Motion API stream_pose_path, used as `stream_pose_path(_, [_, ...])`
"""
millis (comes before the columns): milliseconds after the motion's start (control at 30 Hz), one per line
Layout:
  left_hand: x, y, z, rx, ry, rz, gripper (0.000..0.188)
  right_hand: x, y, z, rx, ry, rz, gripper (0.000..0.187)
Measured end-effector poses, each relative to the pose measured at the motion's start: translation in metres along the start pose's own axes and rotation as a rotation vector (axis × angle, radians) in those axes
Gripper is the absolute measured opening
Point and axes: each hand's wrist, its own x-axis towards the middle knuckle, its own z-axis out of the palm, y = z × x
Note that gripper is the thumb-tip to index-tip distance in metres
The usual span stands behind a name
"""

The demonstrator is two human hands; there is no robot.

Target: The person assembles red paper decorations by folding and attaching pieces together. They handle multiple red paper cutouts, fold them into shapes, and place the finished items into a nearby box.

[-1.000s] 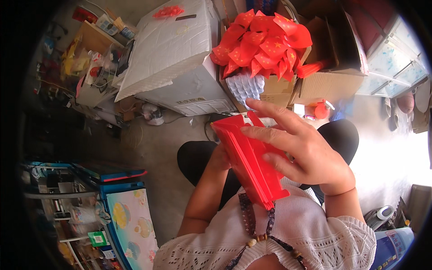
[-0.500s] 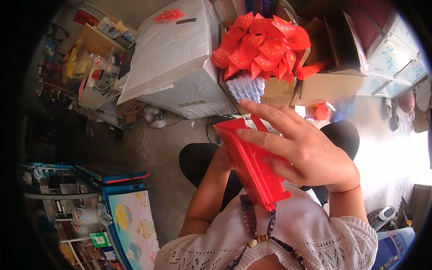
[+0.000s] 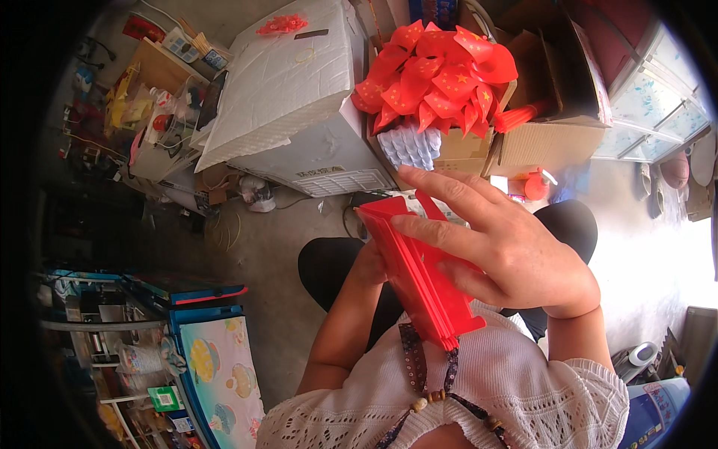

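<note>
A stack of thin red sheets (image 3: pixel 422 295) is held upright at a tilt in front of my chest, its edges fanned slightly apart. My left hand (image 3: pixel 372 263) grips it from the left side, with most of its fingers hidden behind the sheets. Over the right side of the stack lies my right hand (image 3: pixel 501 243). Its middle and ring fingers press on the red sheets, while the index finger reaches past the upper edge. A raised red flap shows between these fingers. The right thumb is out of sight.
Beyond my hands, a big bunch of red flags with yellow stars (image 3: pixel 441 78) sits by an open cardboard box (image 3: pixel 550 142). A large white foam-topped box (image 3: pixel 292 97) stands left of it. Shelving (image 3: pixel 120 352) with goods fills the lower left. Clutter (image 3: pixel 157 112) lies far left.
</note>
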Motion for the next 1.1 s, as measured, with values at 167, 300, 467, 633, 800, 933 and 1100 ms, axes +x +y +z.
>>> stream_pose_path(167, [0.002,-0.002,-0.003,-0.007,0.004,-0.009,0.101,0.001,0.000,-0.001,-0.093,-0.013,-0.021,0.053])
stream_pose_path(300, [0.003,-0.003,-0.004,-0.011,-0.003,-0.004,0.100,0.001,0.000,0.000,-0.133,-0.013,-0.037,0.052])
stream_pose_path(467, [0.000,-0.003,-0.001,-0.018,-0.012,0.033,0.099,0.001,-0.002,0.000,-0.176,-0.025,-0.043,0.053])
stream_pose_path(633, [-0.007,-0.007,-0.002,-0.047,0.006,0.056,0.098,0.001,-0.006,-0.001,-0.188,-0.041,-0.002,0.055])
stream_pose_path(800, [-0.032,-0.011,-0.026,-0.129,0.164,-0.105,0.089,-0.006,0.002,-0.002,-0.082,-0.061,0.120,0.052])
stream_pose_path(933, [-0.039,-0.005,-0.021,-0.112,0.239,-0.108,0.076,-0.026,0.024,0.004,0.150,-0.075,0.331,0.053])
stream_pose_path(1100, [-0.040,-0.005,-0.010,-0.089,0.331,-0.167,0.059,-0.063,0.047,0.021,0.524,-0.025,0.532,0.073])
